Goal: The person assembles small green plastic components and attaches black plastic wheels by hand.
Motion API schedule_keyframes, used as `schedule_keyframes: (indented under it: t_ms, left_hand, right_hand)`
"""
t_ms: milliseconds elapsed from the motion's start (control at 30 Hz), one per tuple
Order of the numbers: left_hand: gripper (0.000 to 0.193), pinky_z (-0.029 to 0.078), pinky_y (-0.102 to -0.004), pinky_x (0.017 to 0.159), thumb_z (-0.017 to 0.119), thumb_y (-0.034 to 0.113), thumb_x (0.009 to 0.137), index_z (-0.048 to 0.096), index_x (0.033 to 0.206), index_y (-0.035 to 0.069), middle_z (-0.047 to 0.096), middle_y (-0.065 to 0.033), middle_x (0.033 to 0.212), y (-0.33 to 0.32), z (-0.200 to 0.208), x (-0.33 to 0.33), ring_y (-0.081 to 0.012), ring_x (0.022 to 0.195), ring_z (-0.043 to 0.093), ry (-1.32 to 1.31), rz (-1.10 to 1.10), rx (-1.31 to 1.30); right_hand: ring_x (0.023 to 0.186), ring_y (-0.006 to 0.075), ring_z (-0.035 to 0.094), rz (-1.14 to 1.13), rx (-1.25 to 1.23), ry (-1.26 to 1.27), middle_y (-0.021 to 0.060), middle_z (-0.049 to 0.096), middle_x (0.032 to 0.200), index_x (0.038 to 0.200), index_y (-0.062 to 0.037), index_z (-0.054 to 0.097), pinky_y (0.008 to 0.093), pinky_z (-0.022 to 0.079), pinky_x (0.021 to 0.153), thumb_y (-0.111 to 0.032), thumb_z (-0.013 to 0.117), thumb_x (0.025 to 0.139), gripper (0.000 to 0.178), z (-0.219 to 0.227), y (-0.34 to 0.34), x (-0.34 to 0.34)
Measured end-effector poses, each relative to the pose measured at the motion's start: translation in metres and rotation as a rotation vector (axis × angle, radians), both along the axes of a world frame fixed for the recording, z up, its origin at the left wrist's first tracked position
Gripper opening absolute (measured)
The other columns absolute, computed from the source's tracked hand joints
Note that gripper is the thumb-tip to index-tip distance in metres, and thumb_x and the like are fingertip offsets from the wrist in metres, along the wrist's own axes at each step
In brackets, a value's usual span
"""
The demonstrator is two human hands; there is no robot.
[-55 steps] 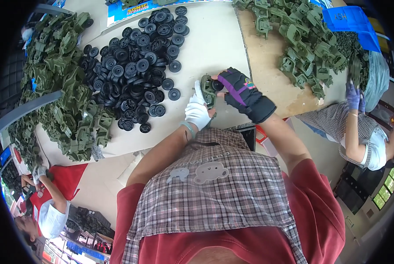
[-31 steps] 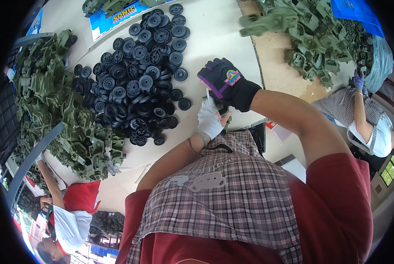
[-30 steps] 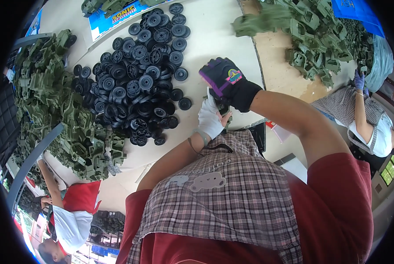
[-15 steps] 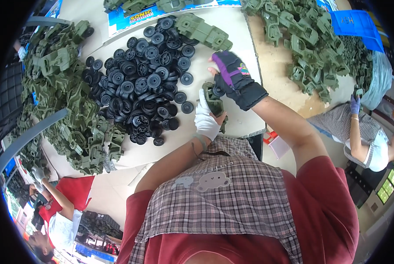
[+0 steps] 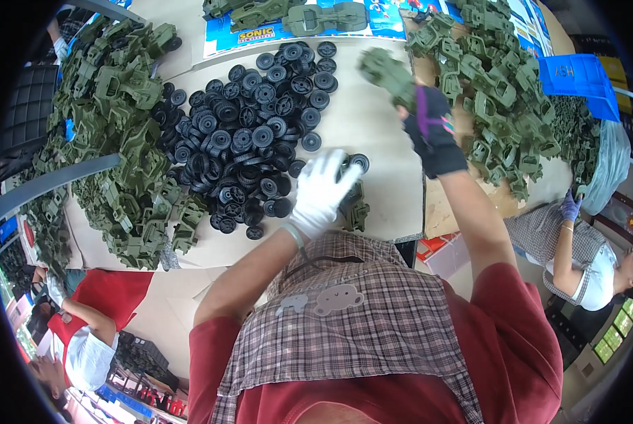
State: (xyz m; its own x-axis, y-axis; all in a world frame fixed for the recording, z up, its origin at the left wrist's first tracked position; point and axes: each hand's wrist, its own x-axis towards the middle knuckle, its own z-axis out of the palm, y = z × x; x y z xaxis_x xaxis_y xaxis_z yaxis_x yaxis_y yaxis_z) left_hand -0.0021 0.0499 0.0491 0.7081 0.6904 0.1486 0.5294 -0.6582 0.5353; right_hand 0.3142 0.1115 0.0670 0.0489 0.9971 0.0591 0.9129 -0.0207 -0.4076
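Evidently plenty is left to handle across a broad, pale surface (image 5: 390, 141), where loose parts far outnumber joined ones. Largest of the stock, a tangled heap of olive-green vehicle bodies (image 5: 129, 88) runs along the left edge; a second heap (image 5: 486, 88) covers the tan stretch toward the right edge. Between them, a mound of loose black wheels (image 5: 245, 134) spreads from the middle toward the near edge. At the far edge, several green shells (image 5: 327, 18) lie on a blue printed sheet (image 5: 224, 32); whether these count as done cannot be judged, since no wheels can be made out on them.

The right hand (image 5: 433, 134), gloved in black with purple trim, is right of the wheels, its fingers apparently closed on one end of a motion-blurred green body (image 5: 385, 74). The left hand (image 5: 323, 187), gloved in white, hovers toward the near edge, fingers spread wide and holding nothing visible. Beside it and partly hidden by it, by the near right corner, lies a green piece (image 5: 357, 212), with a single black wheel (image 5: 359, 162) at its far end; whether that wheel is attached is unclear.
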Motion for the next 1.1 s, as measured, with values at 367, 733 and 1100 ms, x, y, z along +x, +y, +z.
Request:
schedule_keyframes:
  t_ms: [367,733,1100]
  left_hand:
    - [0.03,0.045,-0.056,0.104,0.073,0.03,0.089,0.076,0.118,0.021,0.059,-0.0141,0.132,0.011,-0.02,0.027,-0.0348,0.131,0.054,0.548,-0.115,-0.115]
    - [0.062,0.047,-0.0442,0.078,0.089,0.047,0.072,0.063,0.109,0.006,0.064,-0.0107,0.102,-0.034,-0.016,-0.002,-0.0303,0.098,0.063,0.411,0.015,-0.077]
    - [0.05,0.049,-0.0476,0.078,0.087,0.043,0.071,0.066,0.103,0.011,0.067,-0.0101,0.102,-0.04,-0.015,0.012,-0.0306,0.099,0.065,0.548,0.021,-0.124]
  right_hand:
    - [0.123,0.0419,0.064,0.389,0.186,-0.045,0.0186,0.068,0.135,0.137,-0.0083,0.064,0.0509,0.052,0.105,-0.015,0.075,0.085,0.054,-0.036,0.068,-0.102]
    - [0.119,0.04,0.066,0.439,0.336,0.075,0.0178,0.07,0.125,0.147,-0.007,0.06,0.0487,0.053,0.104,-0.019,0.074,0.095,0.055,-0.022,0.057,-0.091]
    - [0.118,0.0372,0.064,0.349,-0.226,0.42,0.0166,0.067,0.124,0.143,-0.0092,0.063,0.0453,0.052,0.104,-0.015,0.08,0.089,0.057,0.019,-0.124,-0.058]
